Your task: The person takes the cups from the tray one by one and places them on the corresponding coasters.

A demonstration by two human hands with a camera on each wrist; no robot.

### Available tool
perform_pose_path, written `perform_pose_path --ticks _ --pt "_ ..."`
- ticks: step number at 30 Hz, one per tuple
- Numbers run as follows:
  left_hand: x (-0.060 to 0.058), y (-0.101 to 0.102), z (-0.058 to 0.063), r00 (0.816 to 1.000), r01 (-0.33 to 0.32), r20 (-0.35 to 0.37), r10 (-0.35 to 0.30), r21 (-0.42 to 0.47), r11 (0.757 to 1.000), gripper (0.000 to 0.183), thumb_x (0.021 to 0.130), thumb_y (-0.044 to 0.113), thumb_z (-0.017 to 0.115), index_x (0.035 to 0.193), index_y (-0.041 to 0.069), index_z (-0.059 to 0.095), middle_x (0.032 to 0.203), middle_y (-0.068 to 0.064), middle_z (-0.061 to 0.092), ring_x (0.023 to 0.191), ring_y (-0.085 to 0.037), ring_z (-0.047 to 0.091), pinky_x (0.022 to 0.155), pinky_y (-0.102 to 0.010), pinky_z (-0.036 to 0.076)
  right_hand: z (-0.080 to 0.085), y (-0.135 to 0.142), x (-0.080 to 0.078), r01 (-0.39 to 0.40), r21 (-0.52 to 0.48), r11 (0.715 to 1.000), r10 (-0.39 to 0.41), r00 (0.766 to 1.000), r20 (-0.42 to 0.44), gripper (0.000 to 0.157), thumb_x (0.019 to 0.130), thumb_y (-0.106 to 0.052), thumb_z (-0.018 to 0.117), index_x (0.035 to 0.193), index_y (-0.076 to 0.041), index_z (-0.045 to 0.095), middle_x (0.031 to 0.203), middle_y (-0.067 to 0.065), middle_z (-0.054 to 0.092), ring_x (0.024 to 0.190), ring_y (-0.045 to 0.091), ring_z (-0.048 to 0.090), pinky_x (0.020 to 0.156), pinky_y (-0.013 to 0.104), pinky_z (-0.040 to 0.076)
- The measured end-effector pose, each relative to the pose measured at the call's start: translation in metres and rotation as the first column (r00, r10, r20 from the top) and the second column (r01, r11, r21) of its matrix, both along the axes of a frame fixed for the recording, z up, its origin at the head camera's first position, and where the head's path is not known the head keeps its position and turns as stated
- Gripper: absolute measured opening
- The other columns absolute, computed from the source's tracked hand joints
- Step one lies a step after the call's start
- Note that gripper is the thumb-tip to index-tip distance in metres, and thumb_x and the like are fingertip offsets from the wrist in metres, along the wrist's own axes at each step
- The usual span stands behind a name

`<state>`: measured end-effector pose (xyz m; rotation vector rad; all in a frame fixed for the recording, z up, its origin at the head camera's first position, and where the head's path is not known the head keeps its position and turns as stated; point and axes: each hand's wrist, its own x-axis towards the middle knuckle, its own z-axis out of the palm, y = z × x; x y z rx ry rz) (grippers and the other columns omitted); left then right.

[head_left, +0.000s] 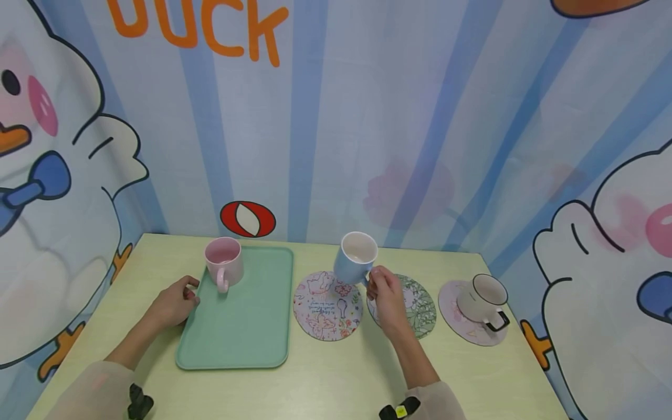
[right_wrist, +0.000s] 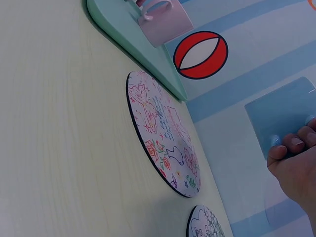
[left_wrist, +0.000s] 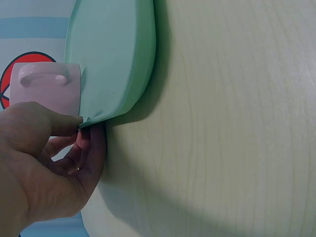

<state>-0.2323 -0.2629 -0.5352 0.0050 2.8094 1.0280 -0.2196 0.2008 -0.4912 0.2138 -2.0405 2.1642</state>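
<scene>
My right hand (head_left: 389, 297) grips a light blue mug (head_left: 350, 263) by its handle. The mug hangs above the table, overlapping the top of a round coaster with pink drawings (head_left: 328, 309) in the head view. Behind that hand lies a green-patterned coaster (head_left: 420, 306), partly hidden. On the left, my left hand (head_left: 173, 301) pinches the edge of a green tray (head_left: 236, 332), thumb on top and fingers beneath in the left wrist view. A pink mug (head_left: 231, 262) stands upright at the tray's back left, its handle toward me.
A white mug with a black handle (head_left: 480, 300) rests on a pink coaster (head_left: 448, 303) at the right. The pale wooden table (head_left: 325, 385) ends at a blue-striped cloth backdrop (head_left: 346, 146) with cartoon ducks.
</scene>
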Motion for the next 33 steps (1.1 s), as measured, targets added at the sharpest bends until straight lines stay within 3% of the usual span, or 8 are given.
perform_pose_path --ticks 16,24,33 --pt "0.0 0.001 -0.002 1.0 -0.014 0.007 0.014 -0.003 1.0 0.038 0.102 0.009 0.056 0.135 -0.008 0.049 0.095 -0.013 0.056 0.08 -0.025 0.056 0.066 -0.036 0.043 -0.005 0.022 0.001 0.067 -0.002 0.998 -0.067 0.997 0.043 0.038 0.115 -0.021 0.042 0.083 0.0 0.042 0.078 0.006 0.038 0.07 0.018 0.037 0.068 0.031 0.036" --pt "-0.001 0.0 -0.003 1.0 -0.015 0.004 0.015 -0.01 1.0 0.038 0.102 0.009 0.056 0.135 -0.008 0.049 0.094 -0.013 0.056 0.08 -0.025 0.056 0.066 -0.036 0.043 -0.007 0.032 0.004 0.086 0.021 0.996 -0.087 0.995 0.05 0.043 0.115 -0.022 0.042 0.09 0.012 0.039 0.08 0.008 0.038 0.073 0.02 0.039 0.071 0.034 0.037" --pt "0.0 0.0 -0.002 1.0 -0.009 0.001 0.009 -0.011 1.0 0.038 0.102 0.009 0.056 0.134 -0.009 0.049 0.096 -0.014 0.057 0.081 -0.026 0.057 0.067 -0.036 0.044 -0.01 0.044 0.004 0.119 0.039 0.992 -0.121 0.991 0.056 0.038 0.115 -0.022 0.041 0.09 0.006 0.044 0.078 0.006 0.038 0.072 0.019 0.039 0.07 0.034 0.038"
